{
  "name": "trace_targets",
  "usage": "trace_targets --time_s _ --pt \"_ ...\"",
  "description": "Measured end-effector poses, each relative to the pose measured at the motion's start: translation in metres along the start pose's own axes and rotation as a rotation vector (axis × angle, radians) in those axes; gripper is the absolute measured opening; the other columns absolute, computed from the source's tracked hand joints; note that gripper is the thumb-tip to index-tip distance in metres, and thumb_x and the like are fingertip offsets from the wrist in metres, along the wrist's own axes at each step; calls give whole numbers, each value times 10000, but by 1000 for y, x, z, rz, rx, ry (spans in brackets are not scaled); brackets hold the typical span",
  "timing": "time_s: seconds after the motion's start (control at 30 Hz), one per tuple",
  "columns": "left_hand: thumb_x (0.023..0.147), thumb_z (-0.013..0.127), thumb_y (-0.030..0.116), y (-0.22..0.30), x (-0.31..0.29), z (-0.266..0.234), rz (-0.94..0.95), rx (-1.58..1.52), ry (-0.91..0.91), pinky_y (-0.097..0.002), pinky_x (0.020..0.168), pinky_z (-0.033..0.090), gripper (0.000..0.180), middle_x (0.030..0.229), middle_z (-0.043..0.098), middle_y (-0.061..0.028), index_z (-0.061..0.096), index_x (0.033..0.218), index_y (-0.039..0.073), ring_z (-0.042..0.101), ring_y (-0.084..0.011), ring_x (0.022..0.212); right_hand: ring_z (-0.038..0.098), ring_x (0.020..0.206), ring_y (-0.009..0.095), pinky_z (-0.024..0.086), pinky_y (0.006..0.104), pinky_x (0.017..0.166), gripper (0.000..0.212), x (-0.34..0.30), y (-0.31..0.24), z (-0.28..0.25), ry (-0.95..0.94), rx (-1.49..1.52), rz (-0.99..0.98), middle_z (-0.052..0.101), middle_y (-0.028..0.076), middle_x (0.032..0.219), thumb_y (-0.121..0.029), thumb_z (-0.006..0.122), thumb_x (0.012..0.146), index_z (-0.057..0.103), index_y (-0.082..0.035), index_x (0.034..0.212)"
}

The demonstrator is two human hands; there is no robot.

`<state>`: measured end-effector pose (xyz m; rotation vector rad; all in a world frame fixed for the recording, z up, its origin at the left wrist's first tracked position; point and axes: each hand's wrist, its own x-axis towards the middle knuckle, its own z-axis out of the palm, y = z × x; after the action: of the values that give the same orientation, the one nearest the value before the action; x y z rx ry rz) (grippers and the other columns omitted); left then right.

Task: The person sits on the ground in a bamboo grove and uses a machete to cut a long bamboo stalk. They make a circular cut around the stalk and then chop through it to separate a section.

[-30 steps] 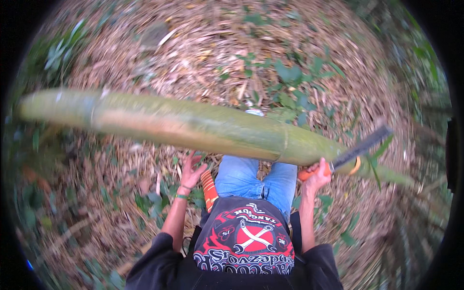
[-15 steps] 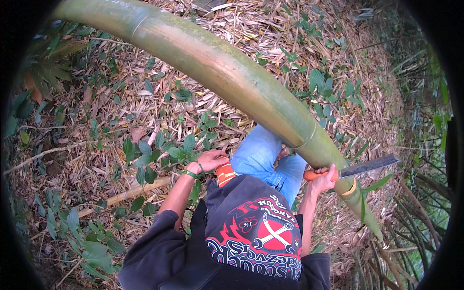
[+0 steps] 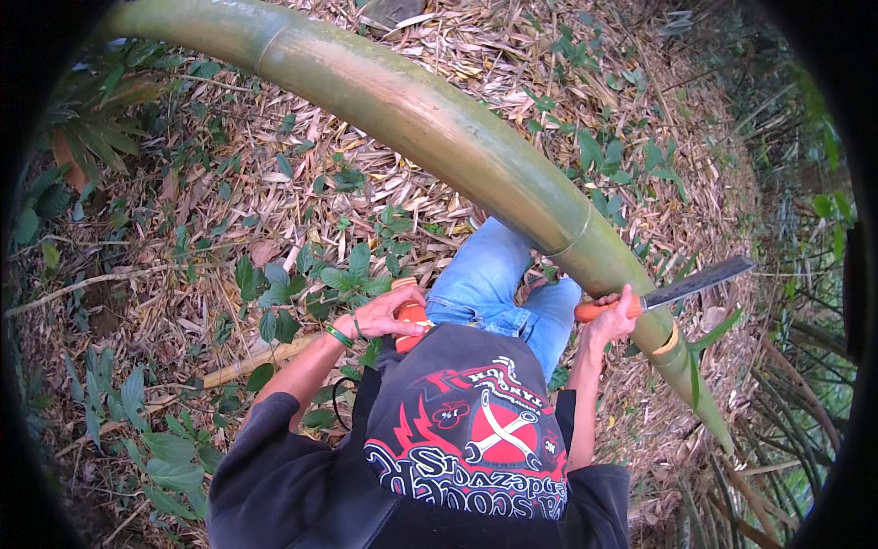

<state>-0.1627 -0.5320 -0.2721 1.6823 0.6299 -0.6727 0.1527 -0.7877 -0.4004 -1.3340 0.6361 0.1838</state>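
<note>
My right hand (image 3: pixel 611 318) is closed round the orange handle of a machete (image 3: pixel 700 280), its dark blade pointing right across the bamboo culm. Just beyond that hand, the thick green bamboo culm (image 3: pixel 430 128) has a pale notch cut in it near its narrow right end. At my left hip, my left hand (image 3: pixel 389 313) grips an orange, pale-banded sheath-like holder (image 3: pixel 412 316); the fingers hide part of it. Green bands circle my left wrist.
The bamboo slopes from the upper left to the lower right, close in front of my jeans-clad legs (image 3: pixel 489 274). Dry leaf litter (image 3: pixel 421 206) covers the ground, with leafy green seedlings (image 3: pixel 274 288) on the left. Several bamboo stems (image 3: pixel 796 403) stand at the right.
My left hand has shifted slightly right and down onto the orange holder, which now stands higher and shows more. The right hand keeps the machete in nearly the same place.
</note>
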Motion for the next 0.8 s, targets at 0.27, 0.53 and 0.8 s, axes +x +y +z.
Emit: trace_targets --time_s 0.27,0.53,0.8 --pt "918 692 383 -24 -4 20 -87 -218 76 -343 1064 366 397 1269 540 -97 591 1156 82 497 -225 1238 506 474 140 428 291 454 205 11 11 -12 -38 -59 -54 523 34 589 -155 683 922 538 -53 820" --pt "889 726 249 42 43 -39 47 139 570 -346 835 516 269 1018 694 -75 670 1033 29 644 -193 920 515 437 142 425 303 447 294 3 4 -4 -53 -108 -76 545 45 519 -195 674 919 539 -45 705" --pt "876 719 346 31 132 -54 272 -24 401 -456 1132 372 887 1500 421 -199 250 1550 10 423 -324 1395 526 464 115 425 282 460 211 17 26 -16 42 -14 -39 571 27 567 -153 710 886 590 -38 756"
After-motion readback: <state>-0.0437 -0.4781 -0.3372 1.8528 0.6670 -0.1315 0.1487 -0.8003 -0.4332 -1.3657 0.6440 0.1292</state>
